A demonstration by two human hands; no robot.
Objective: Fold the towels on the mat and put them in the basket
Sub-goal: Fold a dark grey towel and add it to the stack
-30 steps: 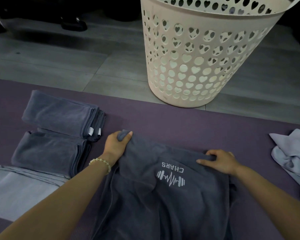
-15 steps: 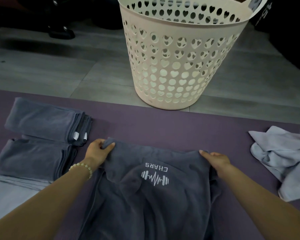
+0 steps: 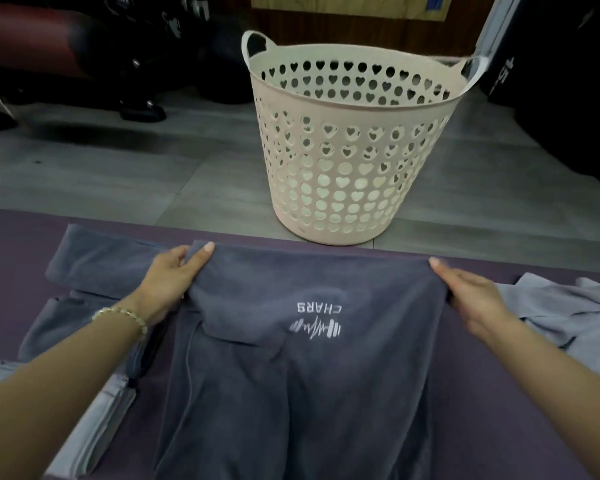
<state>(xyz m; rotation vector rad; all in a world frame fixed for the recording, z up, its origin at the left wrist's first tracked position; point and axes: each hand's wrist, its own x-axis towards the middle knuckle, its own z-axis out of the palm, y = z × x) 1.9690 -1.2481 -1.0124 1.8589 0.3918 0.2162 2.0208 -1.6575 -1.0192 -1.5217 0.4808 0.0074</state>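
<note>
While you fold, nothing looks basketed.
Left hand (image 3: pixel 174 276) and right hand (image 3: pixel 473 294) pinch a dark grey towel (image 3: pixel 309 393); folded grey towels (image 3: pixel 97 268) line the purple mat's (image 3: pixel 14 244) left edge.

Floor (image 3: pixel 118 174): grey planks, ahead of you.
Red pad (image 3: pixel 25 39): dark red, your far left, bkgd.
Black frame (image 3: pixel 142 112): foot on floor, nr red pad.
Wood panel (image 3: pixel 343 6): top ctr.

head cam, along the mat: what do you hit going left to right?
folded towels → left hand → logo towel → right hand → crumpled towel
</note>
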